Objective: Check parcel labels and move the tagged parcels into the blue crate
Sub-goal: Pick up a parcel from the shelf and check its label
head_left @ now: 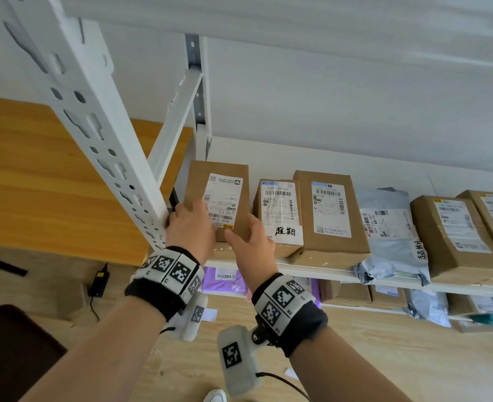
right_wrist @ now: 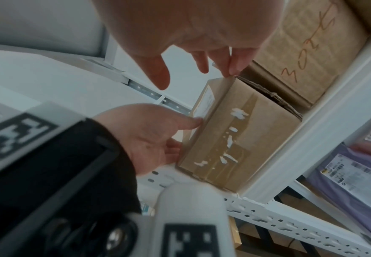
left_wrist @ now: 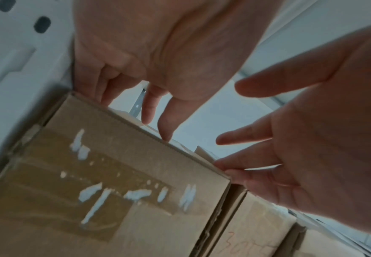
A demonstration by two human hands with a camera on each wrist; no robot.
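The leftmost cardboard parcel (head_left: pixel 225 172) stands on the white shelf (head_left: pixel 320 270), white label up. My left hand (head_left: pixel 191 227) grips its left top edge, thumb on the label side and fingers round the side (right_wrist: pixel 173 144). My right hand (head_left: pixel 251 242) has straight fingers touching the parcel's right corner (right_wrist: pixel 233 69), thumb held apart. Beside it stands a box with a handwritten tag (head_left: pixel 281 216), then a taller box (head_left: pixel 329 213) and a grey bag with a handwritten tag (head_left: pixel 393 242). The taped front of the parcel (left_wrist: pixel 114 173) fills the left wrist view. No blue crate is in view.
The white rack upright (head_left: pixel 100 134) stands right against my left hand. More boxes (head_left: pixel 454 236) line the shelf to the right. A purple bag (head_left: pixel 225 281) and other parcels lie on the lower shelf. A wooden desk (head_left: pixel 36 184) and a black adapter (head_left: pixel 99 282) are at left.
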